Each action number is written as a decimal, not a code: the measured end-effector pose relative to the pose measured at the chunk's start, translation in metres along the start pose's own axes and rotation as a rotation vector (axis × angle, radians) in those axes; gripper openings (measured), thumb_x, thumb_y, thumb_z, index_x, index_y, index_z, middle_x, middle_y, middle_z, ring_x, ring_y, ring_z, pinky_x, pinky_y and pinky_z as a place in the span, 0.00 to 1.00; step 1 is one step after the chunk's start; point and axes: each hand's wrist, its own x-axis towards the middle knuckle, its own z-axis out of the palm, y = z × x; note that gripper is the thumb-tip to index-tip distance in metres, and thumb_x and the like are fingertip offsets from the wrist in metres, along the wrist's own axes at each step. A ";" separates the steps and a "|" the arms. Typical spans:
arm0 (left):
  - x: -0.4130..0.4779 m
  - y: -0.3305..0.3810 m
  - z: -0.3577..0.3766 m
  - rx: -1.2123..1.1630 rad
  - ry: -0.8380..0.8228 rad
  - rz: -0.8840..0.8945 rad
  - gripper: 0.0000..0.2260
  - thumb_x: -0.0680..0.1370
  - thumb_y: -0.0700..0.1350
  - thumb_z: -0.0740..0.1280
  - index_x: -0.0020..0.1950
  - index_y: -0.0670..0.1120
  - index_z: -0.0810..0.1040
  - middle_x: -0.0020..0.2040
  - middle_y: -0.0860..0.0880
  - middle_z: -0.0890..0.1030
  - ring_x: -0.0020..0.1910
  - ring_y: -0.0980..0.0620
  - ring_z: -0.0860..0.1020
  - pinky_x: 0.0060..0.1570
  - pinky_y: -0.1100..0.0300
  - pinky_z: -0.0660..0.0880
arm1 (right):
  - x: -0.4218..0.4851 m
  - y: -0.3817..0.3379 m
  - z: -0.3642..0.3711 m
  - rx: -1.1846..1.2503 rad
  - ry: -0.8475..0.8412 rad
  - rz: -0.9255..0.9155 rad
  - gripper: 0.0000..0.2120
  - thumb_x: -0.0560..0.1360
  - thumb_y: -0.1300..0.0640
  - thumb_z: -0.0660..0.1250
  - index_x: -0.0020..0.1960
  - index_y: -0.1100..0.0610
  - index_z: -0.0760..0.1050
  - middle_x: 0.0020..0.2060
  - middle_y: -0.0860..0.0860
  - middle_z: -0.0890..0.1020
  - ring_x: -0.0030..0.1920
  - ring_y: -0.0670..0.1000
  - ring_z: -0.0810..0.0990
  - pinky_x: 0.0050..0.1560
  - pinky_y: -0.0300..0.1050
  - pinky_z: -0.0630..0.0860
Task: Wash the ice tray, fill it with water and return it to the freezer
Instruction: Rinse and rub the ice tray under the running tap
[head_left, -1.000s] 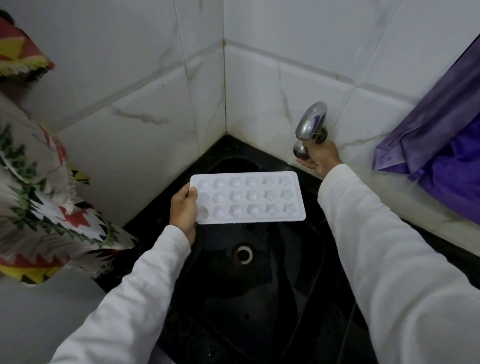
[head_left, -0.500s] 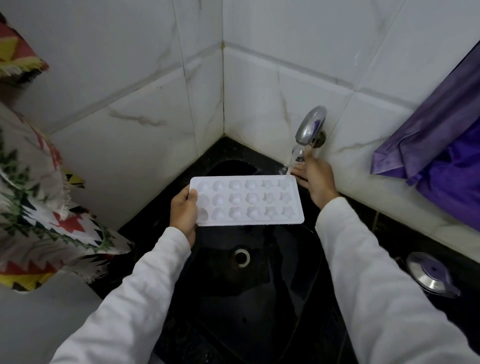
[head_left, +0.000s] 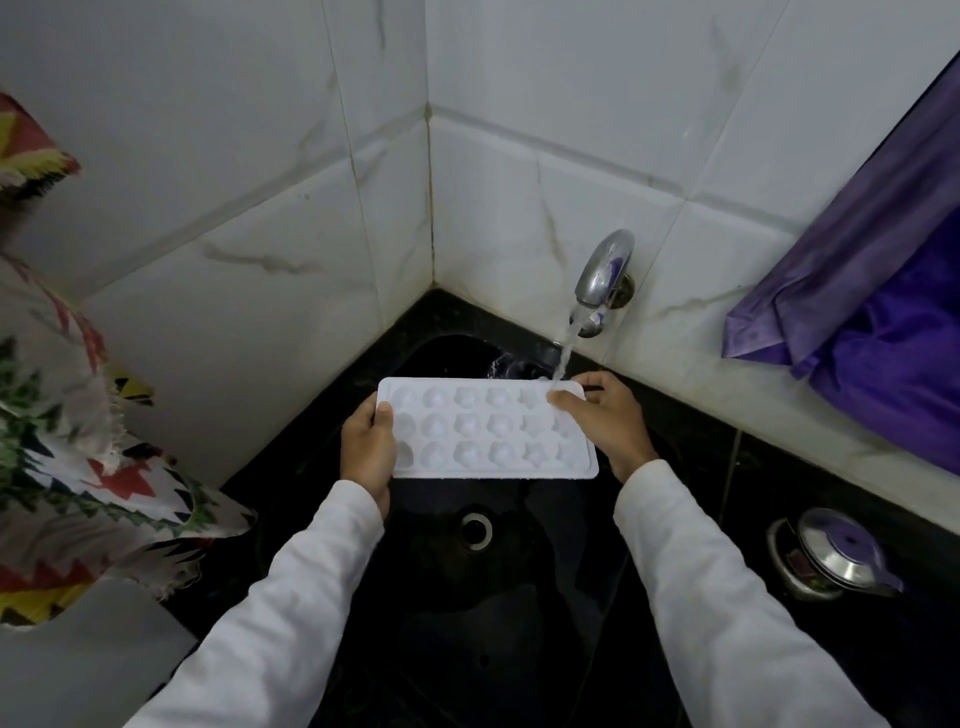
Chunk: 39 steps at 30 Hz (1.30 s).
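I have the ice tray (head_left: 488, 431) near the middle of the frame, held level over the black sink (head_left: 467, 649). Its long axis runs left to right and its cavities face up at me. My left hand (head_left: 366, 447) grips the short left end, thumb on top of the rim. My right hand (head_left: 610, 421) pinches the upper right corner, thumb on the rim and fingers curled behind.

A stream of water (head_left: 566, 348) drops from the chrome tap (head_left: 602, 275) and lands on that same corner, just beside my right thumb.

The tray is white matte plastic with rounded corners and three rows of six moulded cups, some star-shaped, some rounded. The sink is glossy dark stone with a round metal drain ring (head_left: 475, 528) just below the tray's near edge. White veined tiles (head_left: 260, 208) meet in a corner above.

The tray's far edge sits close to the sink's back rim; the basin lies open toward the bottom of the frame. A fringed patterned cloth (head_left: 67, 441) hangs at the left edge, a purple cloth (head_left: 883, 338) at the right, and a steel pot (head_left: 836, 556) sits on the counter at lower right.
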 end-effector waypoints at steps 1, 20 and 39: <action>0.000 0.000 -0.001 0.004 -0.002 0.003 0.13 0.85 0.44 0.55 0.61 0.50 0.79 0.56 0.47 0.83 0.55 0.47 0.81 0.58 0.48 0.78 | 0.001 -0.001 0.000 0.006 -0.014 0.028 0.16 0.68 0.53 0.78 0.53 0.52 0.77 0.45 0.51 0.84 0.44 0.49 0.84 0.40 0.43 0.79; 0.014 0.003 -0.009 -0.021 0.024 -0.002 0.14 0.85 0.43 0.56 0.62 0.46 0.79 0.56 0.44 0.83 0.55 0.44 0.81 0.59 0.45 0.78 | 0.085 -0.054 -0.006 0.587 -0.028 0.242 0.04 0.80 0.60 0.65 0.51 0.61 0.76 0.42 0.55 0.80 0.43 0.53 0.83 0.33 0.41 0.80; 0.018 0.002 -0.005 -0.070 0.041 -0.024 0.13 0.85 0.42 0.55 0.62 0.46 0.79 0.53 0.45 0.82 0.50 0.46 0.81 0.52 0.51 0.78 | 0.079 -0.040 -0.004 0.527 -0.043 0.173 0.17 0.80 0.51 0.67 0.59 0.64 0.76 0.45 0.57 0.83 0.48 0.55 0.83 0.42 0.44 0.82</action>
